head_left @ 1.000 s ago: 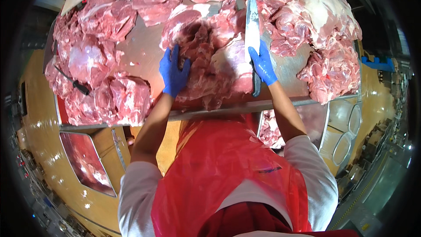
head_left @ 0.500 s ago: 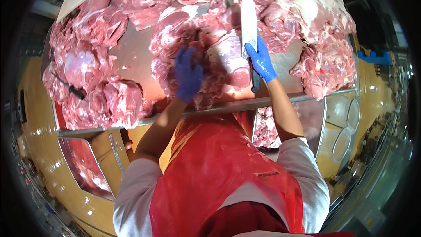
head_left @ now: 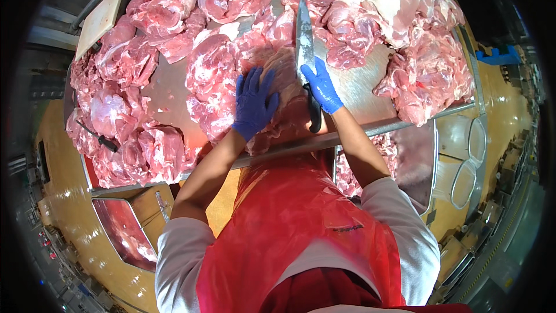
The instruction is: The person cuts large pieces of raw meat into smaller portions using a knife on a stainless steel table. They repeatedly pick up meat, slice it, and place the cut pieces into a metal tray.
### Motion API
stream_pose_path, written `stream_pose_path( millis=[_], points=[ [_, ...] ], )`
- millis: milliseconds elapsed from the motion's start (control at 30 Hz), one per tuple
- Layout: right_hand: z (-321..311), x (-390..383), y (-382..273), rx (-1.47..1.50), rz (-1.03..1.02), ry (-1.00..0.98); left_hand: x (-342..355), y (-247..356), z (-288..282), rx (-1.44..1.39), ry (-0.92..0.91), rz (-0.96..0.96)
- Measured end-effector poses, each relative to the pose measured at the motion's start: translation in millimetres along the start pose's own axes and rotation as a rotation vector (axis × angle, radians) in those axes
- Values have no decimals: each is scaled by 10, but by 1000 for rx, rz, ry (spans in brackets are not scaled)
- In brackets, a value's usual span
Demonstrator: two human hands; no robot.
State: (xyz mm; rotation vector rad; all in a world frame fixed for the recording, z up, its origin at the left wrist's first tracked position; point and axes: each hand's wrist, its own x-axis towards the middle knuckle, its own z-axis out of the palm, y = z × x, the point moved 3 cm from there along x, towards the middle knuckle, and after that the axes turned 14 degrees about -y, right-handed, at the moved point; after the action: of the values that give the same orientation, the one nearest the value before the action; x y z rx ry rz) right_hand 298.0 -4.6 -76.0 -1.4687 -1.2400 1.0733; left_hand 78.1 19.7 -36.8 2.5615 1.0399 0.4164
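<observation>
My left hand (head_left: 253,103), in a blue glove, lies with fingers spread on a piece of raw meat (head_left: 285,110) at the middle of the steel table. My right hand (head_left: 322,88), gloved in blue too, grips a large knife (head_left: 304,37) at the base of its blade. The blade points away from me, and the black handle hangs free below the fingers, toward the table's near edge. More cuts of raw meat (head_left: 211,75) lie just beyond and left of my left hand.
Meat heaps cover the table's left (head_left: 119,110) and right (head_left: 428,75). A thin dark-handled knife (head_left: 103,140) rests on the left heap. A white board (head_left: 100,20) stands far left. Below the near edge are metal bins (head_left: 124,232) and clear round containers (head_left: 463,182).
My left hand has settled flatter with its fingers more spread. My right hand and the knife have shifted left, closer to it. The whole view has shifted slightly.
</observation>
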Motion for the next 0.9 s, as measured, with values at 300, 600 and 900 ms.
stream_pose_path(
  millis=[300, 600, 900],
  points=[
    [48, -114, -289, 93, 198, 15, -737, -500, -1228, 55, 400, -117],
    [338, -24, -475, -291, -19, 132, -1436, -1097, 87, -168, 334, -246],
    [30, -168, -517, -299, -72, 222, -1189, -1008, -340, -128, 243, -99]
  ],
)
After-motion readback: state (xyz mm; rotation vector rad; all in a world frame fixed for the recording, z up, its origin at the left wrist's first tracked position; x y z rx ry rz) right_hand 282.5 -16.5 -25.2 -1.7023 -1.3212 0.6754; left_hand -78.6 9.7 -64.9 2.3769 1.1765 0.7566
